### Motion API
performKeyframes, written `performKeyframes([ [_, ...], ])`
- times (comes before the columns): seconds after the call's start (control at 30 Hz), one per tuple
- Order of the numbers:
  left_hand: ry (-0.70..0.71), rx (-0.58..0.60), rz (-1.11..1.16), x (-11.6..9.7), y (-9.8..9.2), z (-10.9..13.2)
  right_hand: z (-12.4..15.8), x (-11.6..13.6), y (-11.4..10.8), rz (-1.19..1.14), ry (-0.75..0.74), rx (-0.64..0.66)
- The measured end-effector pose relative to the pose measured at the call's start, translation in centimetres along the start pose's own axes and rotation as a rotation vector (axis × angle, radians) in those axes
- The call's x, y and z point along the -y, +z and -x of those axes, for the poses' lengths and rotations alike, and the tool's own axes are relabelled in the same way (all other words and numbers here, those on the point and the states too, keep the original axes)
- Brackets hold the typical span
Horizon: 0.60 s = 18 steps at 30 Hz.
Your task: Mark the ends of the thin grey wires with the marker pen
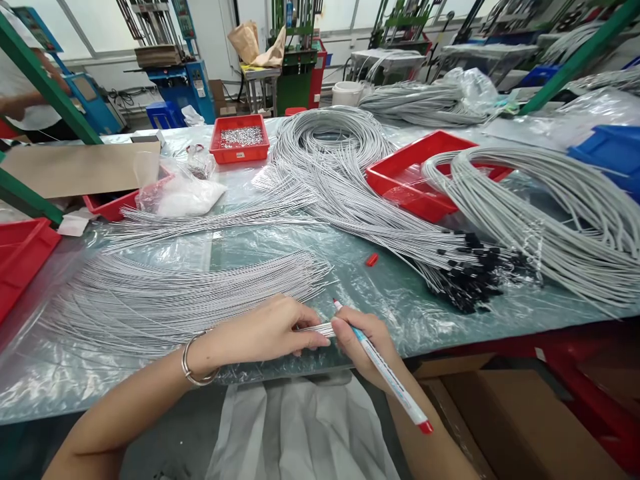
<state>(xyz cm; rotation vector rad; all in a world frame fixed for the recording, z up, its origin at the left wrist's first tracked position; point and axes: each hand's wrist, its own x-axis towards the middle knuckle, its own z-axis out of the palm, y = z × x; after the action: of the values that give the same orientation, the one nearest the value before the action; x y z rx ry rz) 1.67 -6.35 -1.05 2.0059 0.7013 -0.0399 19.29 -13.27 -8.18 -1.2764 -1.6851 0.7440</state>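
Near the table's front edge, my left hand is closed around a small bunch of thin white-grey wires, whose ends stick out to the right. My right hand grips a white marker pen with a red end; its uncapped red tip points up and left, just above the wires. Those right fingertips are also at the ends of the bunch. A red pen cap lies on the plastic-covered table beyond. Left of my hands spreads a wide layer of loose wires.
Behind lies a coiled wire bundle with black-tipped ends. Thicker grey cables rest on a red tray at right. A red bin holds small metal parts. Green posts frame the table; a person stands far left.
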Motion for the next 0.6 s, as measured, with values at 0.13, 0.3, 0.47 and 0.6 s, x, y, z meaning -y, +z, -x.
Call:
performKeyframes([
  [0.13, 0.014, -0.035, -0.018, -0.3, 0.3, 0.3, 0.0, -0.3, 0.3, -0.013, 0.028, -0.040],
  [0.3, 0.058, -0.098, -0.073, -0.5, 0.0, 0.5, 0.3, -1.0, 0.6, -0.016, -0.040, -0.178],
  [0.47, 0.019, -0.097, 0.023, -0.2, -0.6, 0.3, 0.6, -1.6, 1.3, -0.034, -0.252, -0.376],
  [0.6, 0.012, -0.092, 0.084, -0.6, -0.7, 0.1, 0.6, -1.5, 2.7, -0.010, -0.336, -0.418],
])
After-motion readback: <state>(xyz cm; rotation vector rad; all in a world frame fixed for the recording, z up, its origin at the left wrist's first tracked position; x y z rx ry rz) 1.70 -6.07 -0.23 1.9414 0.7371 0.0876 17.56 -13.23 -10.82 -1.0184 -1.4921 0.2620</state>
